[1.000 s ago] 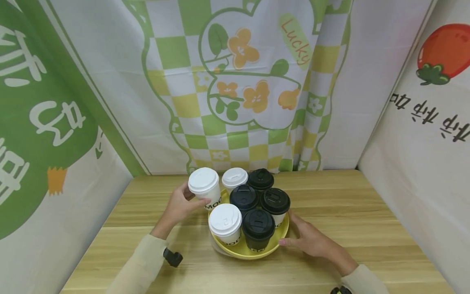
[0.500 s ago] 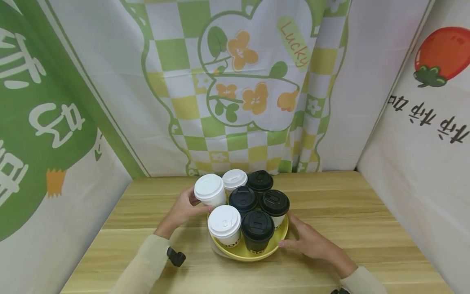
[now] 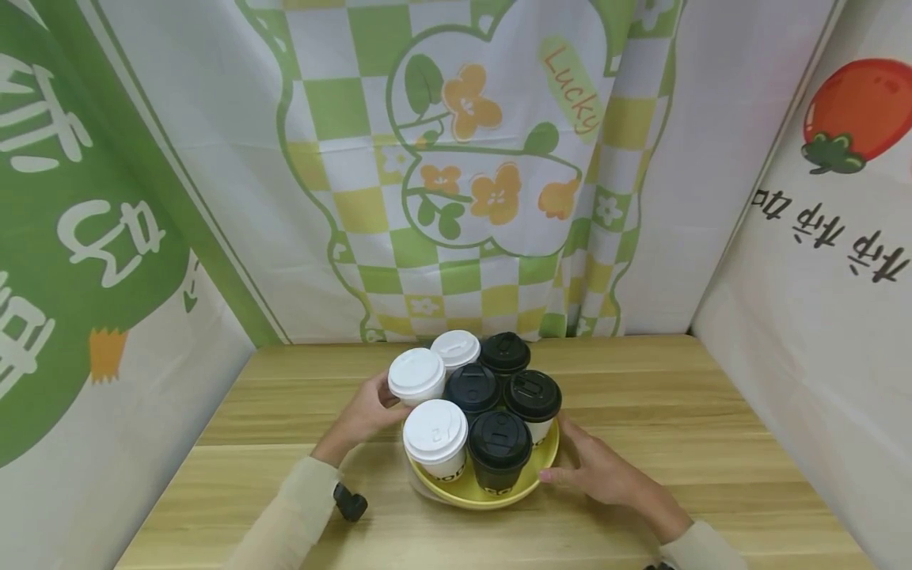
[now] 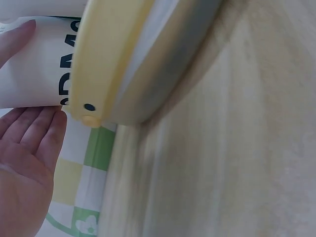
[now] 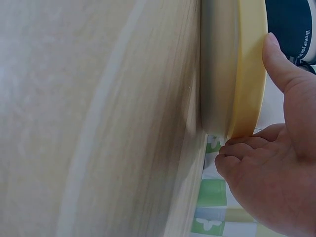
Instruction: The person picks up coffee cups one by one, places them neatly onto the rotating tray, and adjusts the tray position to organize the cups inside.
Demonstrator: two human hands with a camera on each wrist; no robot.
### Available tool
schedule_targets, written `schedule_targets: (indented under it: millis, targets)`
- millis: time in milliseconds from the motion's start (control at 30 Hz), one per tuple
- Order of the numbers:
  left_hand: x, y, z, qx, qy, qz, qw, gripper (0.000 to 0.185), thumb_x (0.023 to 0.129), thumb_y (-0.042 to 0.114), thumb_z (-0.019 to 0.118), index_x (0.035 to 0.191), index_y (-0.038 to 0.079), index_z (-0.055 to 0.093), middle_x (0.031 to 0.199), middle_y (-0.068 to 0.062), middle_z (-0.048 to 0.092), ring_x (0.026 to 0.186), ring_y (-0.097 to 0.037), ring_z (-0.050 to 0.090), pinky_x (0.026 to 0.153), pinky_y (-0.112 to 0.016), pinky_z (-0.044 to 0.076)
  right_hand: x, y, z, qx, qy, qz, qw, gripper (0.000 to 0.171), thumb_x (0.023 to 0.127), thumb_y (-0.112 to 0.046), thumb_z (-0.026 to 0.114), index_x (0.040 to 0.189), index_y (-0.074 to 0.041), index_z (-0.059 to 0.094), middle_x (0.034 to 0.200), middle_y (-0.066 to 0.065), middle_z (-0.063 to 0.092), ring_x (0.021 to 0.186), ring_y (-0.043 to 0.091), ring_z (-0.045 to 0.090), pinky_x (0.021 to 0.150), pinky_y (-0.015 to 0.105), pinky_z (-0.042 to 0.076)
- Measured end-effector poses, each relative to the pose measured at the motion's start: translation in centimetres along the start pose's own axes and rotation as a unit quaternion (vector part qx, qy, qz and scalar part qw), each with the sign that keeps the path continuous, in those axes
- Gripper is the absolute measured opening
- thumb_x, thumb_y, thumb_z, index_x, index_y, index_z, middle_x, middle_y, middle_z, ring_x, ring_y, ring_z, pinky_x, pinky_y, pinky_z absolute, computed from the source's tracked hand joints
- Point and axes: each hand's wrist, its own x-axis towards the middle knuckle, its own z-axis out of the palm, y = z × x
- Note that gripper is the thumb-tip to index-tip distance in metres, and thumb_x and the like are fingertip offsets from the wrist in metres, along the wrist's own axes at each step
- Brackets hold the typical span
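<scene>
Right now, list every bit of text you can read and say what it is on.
"Lucky": green label on the backdrop.
"Breeze you": dark cup, cut off.
Partial black letters: white cup held by the left hand, cut off.
Chinese characters: side banners, unreadable.

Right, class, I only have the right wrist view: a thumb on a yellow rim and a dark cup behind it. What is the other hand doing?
Observer: The left hand grips a white-lidded cup at the far-left edge of the yellow tray.
Operator: How many cups are there altogether?
Observer: Seven, counting the held one. Three have white lids and four have black lids, packed close together.
Operator: Is anything else on the table?
Observer: A small black device sits by the left sleeve, on the wooden table.
</scene>
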Motion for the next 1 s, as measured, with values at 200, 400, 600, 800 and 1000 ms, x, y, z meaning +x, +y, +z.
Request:
schedule_targets:
  millis: [200, 400, 600, 800, 1000]
  targets:
    - [-0.29, -0.45, 0.17, 0.011, -0.006, -0.006, 0.9999, 0.076, 0.088, 0.002, 0.081, 0.150, -0.017, 0.042, 0.142, -0.036, 0.059, 0.131, -0.031, 0.065, 0.113, -0.028, 0.052, -0.04, 0.07, 0.10, -0.004, 0.002, 0.007, 1.000, 0.114, 0.094, -0.045, 0.079, 0.171, -0.008, 0.003, 0.176, 0.022, 0.011, 0.161, 0.045, 0.019, 0.129, 0.065, 0.020]
    - [-0.30, -0.57, 0.33, 0.018, -0.006, -0.003, 0.9998, 0.078, 0.088, 0.004, 0.082, 0.153, -0.012, 0.043, 0.147, -0.032, 0.058, 0.141, -0.049, 0.054, 0.121, -0.040, 0.046, 0.04, 0.06, 0.19, -0.008, 0.007, 0.005, 1.000, 0.115, 0.093, -0.044, 0.080, 0.170, -0.007, 0.003, 0.176, 0.023, 0.011, 0.161, 0.045, 0.019, 0.129, 0.064, 0.020]
    - [-0.42, -0.65, 0.51, 0.040, -0.014, -0.001, 0.9991, 0.081, 0.088, 0.006, 0.083, 0.156, -0.009, 0.041, 0.152, -0.030, 0.055, 0.144, -0.047, 0.052, 0.123, -0.049, 0.042, 0.12, 0.04, 0.21, -0.007, 0.011, -0.007, 1.000, 0.115, 0.093, -0.043, 0.080, 0.170, -0.005, 0.004, 0.176, 0.022, 0.011, 0.161, 0.043, 0.019, 0.129, 0.061, 0.020]
    - [-0.41, -0.66, 0.64, 0.046, -0.018, -0.001, 0.9988, 0.084, 0.088, 0.005, 0.082, 0.158, -0.008, 0.038, 0.155, -0.029, 0.052, 0.147, -0.048, 0.049, 0.125, -0.055, 0.037, 0.08, 0.02, 0.26, -0.003, 0.008, 0.000, 1.000, 0.114, 0.094, -0.044, 0.079, 0.170, -0.006, 0.004, 0.176, 0.021, 0.009, 0.162, 0.043, 0.018, 0.129, 0.063, 0.019]
    - [-0.29, -0.58, 0.52, 0.072, -0.020, -0.001, 0.9972, 0.085, 0.086, 0.007, 0.084, 0.156, -0.009, 0.039, 0.154, -0.029, 0.053, 0.146, -0.047, 0.049, 0.126, -0.057, 0.036, 0.02, -0.12, 0.20, -0.003, 0.004, 0.004, 1.000, 0.114, 0.094, -0.045, 0.079, 0.170, -0.005, 0.004, 0.176, 0.022, 0.009, 0.162, 0.044, 0.017, 0.129, 0.064, 0.019]
